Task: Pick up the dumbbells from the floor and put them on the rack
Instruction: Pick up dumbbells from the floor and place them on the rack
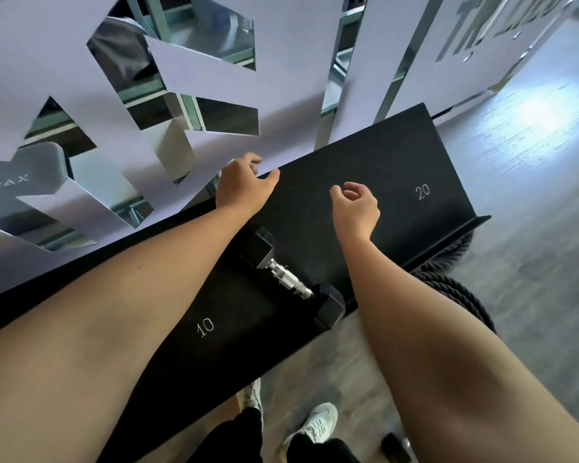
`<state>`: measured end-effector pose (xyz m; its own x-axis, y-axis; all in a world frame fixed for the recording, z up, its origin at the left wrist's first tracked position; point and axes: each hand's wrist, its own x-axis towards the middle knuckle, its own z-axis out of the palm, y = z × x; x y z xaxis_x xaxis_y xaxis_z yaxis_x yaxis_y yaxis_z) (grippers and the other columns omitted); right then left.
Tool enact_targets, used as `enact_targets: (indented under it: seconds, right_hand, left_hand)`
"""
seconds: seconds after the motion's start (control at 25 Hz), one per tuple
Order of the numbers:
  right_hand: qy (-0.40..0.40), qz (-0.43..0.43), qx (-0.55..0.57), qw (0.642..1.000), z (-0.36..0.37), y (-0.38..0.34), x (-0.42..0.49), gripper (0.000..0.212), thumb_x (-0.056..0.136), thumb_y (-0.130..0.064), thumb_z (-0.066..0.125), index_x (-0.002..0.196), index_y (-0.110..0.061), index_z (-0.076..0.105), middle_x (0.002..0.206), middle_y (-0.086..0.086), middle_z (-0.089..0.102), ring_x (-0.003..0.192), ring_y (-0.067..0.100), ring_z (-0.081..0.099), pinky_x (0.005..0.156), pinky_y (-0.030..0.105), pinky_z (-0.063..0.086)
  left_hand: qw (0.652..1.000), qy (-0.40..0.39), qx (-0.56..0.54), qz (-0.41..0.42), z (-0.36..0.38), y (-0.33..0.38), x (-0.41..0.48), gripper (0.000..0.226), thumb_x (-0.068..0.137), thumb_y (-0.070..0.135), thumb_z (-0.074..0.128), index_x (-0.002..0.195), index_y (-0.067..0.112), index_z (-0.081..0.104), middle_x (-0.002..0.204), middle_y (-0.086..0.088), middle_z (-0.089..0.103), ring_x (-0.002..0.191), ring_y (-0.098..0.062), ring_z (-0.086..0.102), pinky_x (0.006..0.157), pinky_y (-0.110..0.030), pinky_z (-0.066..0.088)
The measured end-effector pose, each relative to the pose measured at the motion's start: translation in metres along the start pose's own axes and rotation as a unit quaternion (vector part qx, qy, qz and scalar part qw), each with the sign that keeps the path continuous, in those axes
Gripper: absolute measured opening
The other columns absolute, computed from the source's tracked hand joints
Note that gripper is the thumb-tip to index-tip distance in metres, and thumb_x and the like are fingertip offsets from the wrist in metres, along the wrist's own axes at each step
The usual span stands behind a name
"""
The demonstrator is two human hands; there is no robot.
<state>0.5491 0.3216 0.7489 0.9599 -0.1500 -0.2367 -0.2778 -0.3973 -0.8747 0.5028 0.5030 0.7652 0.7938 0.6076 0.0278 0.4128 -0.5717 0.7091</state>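
A black hex dumbbell (290, 282) with a knurled steel handle lies on the black rack shelf (398, 155), between the painted marks "10" and "20". My left hand (243, 187) rests on the shelf's back edge, fingers spread and holding nothing. My right hand (356, 205) hovers over the shelf past the dumbbell, fingers loosely curled and apart, empty. Another dark dumbbell end (395, 446) shows on the floor at the bottom, partly hidden behind my right forearm.
A mirrored wall with white lettering panels (214, 78) stands right behind the rack. A thick black rope coil (455, 289) lies under the rack's right end. My white shoes (315, 426) stand on grey wood flooring (532, 228), which extends to the right.
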Motion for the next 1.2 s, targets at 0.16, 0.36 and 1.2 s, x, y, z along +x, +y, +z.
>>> enact_targets:
  seconds: [0.16,0.36,1.2]
  right_hand:
    - [0.009,-0.195,-0.100,0.976,-0.053,-0.041,-0.001,0.040,0.089,-0.037,0.064,0.125,-0.018,0.064,0.125,0.000,0.066,0.119,0.021,0.052,0.097,0.032,0.043]
    - [0.029,-0.406,-0.241,0.881,-0.130,-0.065,-0.004,0.055,0.087,-0.041,0.066,0.134,-0.015,0.055,0.142,0.011,0.051,0.131,0.036,0.040,0.109,0.050,0.033]
    - [0.033,-0.380,-0.362,0.850,-0.386,0.110,-0.167,0.066,0.088,-0.047,0.064,0.143,-0.016,0.048,0.142,0.012,0.051,0.127,0.034,0.047,0.106,0.048,0.037]
  left_hand:
    - [0.991,0.058,0.001,0.119,-0.020,0.048,-0.020,0.047,0.086,0.042,0.066,0.120,0.011,0.062,0.110,-0.011,0.065,0.100,-0.027,0.060,0.083,-0.037,0.051]
    - [0.951,0.115,0.093,0.272,-0.040,0.105,-0.066,0.064,0.084,0.049,0.064,0.133,0.010,0.053,0.132,-0.017,0.054,0.119,-0.035,0.050,0.096,-0.047,0.045]
    - [0.975,-0.014,-0.018,0.221,0.041,0.140,-0.392,0.071,0.087,0.049,0.065,0.144,0.012,0.043,0.134,-0.017,0.049,0.120,-0.030,0.048,0.095,-0.042,0.043]
